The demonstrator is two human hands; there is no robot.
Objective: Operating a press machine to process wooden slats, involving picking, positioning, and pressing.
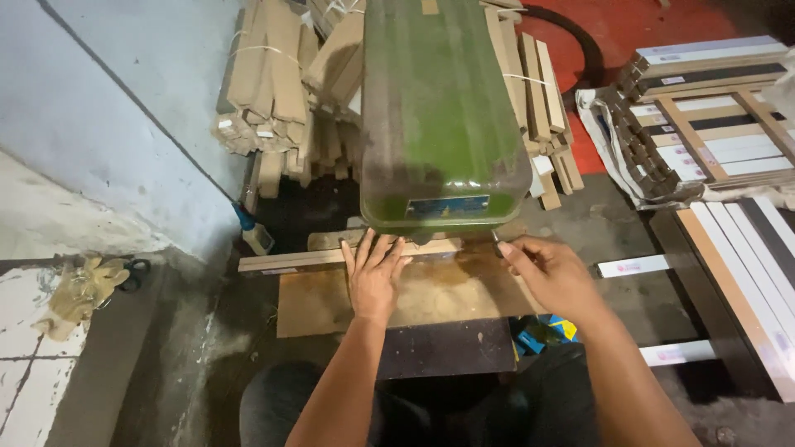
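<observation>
A large green machine housing [439,116] hangs over a brown wooden work board [315,302]. A long narrow wooden strip [281,261] lies across the board's far edge and runs under the machine. My left hand [373,273] lies flat, fingers spread, pressing on the strip and board just below the housing. My right hand [551,273] rests on the board's right end, its thumb and forefinger pinched at the strip close to the machine's lower right corner. Whatever the machine does to the strip is hidden under the housing.
Bundles of wooden strips [273,74] are stacked behind the machine. Stacks of white, black and tan panels [712,108] lie at the right, with more panels [745,265] nearer. Yellow work gloves [79,290] sit on a ledge at left. A blue-topped bottle [252,232] stands by the wall.
</observation>
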